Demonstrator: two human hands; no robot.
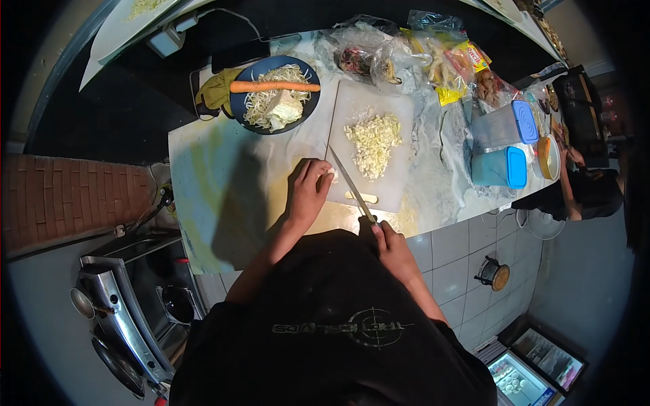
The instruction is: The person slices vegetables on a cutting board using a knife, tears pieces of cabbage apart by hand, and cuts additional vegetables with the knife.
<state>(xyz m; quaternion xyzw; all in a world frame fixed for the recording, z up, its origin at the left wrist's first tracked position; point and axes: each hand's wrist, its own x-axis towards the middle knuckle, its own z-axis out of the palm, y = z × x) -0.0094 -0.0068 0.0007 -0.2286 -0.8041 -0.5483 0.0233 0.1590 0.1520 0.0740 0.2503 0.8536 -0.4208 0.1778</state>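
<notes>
My right hand (393, 252) is closed around the handle of a kitchen knife (351, 181). Its blade slants up and left across the near left part of a white cutting board (399, 186). At the board's left edge, my left hand (311, 191) has its fingers curled on a small whitish piece of vegetable (333, 174), probably cabbage. A pile of chopped cabbage (374, 143) lies on the board to the right of the blade. Beyond my left hand is a dark blue plate (271, 64) bearing bean sprouts (256, 111), a carrot (274, 87) and a cabbage chunk (283, 109).
Plastic bags of food (447, 61) lie at the back of the table. Two lidded containers (489, 167) stand right of the board. Another person (589, 193) works at the far right. A stove (128, 325) is at lower left, and a stool (500, 276) stands on the tiled floor.
</notes>
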